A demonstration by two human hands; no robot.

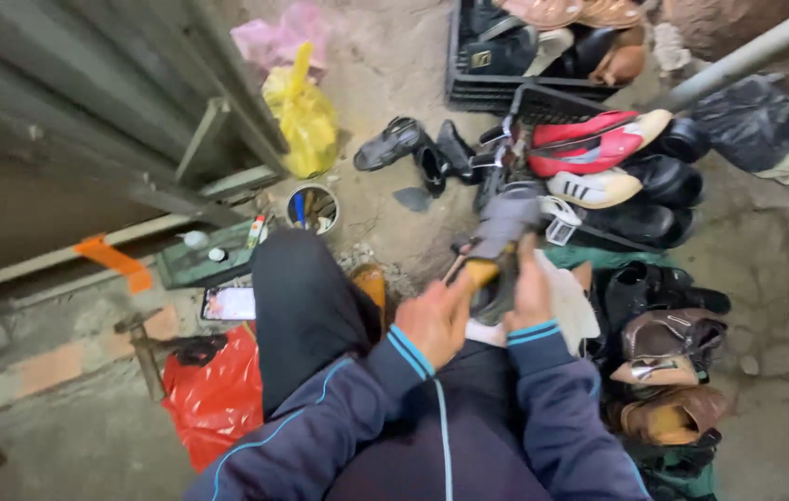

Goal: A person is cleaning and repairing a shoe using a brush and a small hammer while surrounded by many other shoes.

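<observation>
Shoe in both hands, over the lap

The dark shoe (495,264) sits mid-scene, toe pointing far; left hand (433,320) is clamped on its near end, right hand (531,295) wraps its side. Pile of shoes (636,186) right, black crate (483,88) far, yellow bag (303,116) far left, red bag (213,394) near left.

Far left: yellow plastic bag (303,116) and pink bag (276,37) against a grey metal gate (88,102). Nearer: round tin of tools (312,208), green tray (198,263), lit phone (228,303) flat on the floor, red plastic bag (214,394) beside it. Far middle: black crate (469,79) stuffed with shoes. Right: red shoe (589,141), white sneaker (594,188), black sandals (413,148), brown shoes (673,413) piled close on the concrete floor (775,306).
</observation>
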